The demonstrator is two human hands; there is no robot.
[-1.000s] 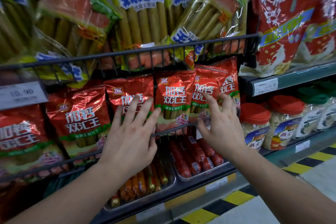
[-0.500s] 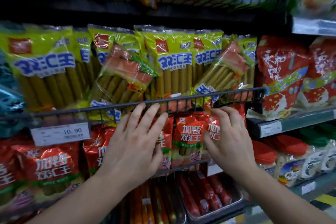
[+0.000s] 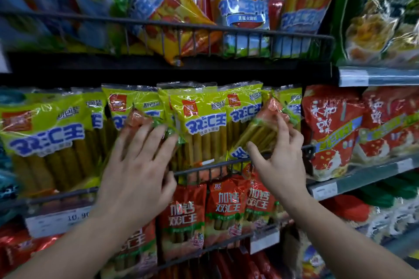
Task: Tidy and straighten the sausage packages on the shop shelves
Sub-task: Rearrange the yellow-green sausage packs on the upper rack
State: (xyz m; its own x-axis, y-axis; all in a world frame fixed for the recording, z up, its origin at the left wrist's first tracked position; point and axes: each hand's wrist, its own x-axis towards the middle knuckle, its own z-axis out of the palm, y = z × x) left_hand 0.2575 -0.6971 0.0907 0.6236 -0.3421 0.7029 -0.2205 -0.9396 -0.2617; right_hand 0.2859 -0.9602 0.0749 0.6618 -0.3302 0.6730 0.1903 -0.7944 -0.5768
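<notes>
Now that they have left the red packs (image 3: 224, 206), your left hand (image 3: 140, 165) lies flat on one tilted yellow-green pack (image 3: 138, 118); your right hand (image 3: 281, 165), fingers parted, touches another crooked pack (image 3: 260, 133) needing straightening.

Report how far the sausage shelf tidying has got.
Looks done: the red packs on the lower rack stand upright in a row. In hand: the left hand presses one tilted yellow-green pack; the right hand touches a second tilted pack. Left: the top-shelf bags lean crookedly.
</notes>
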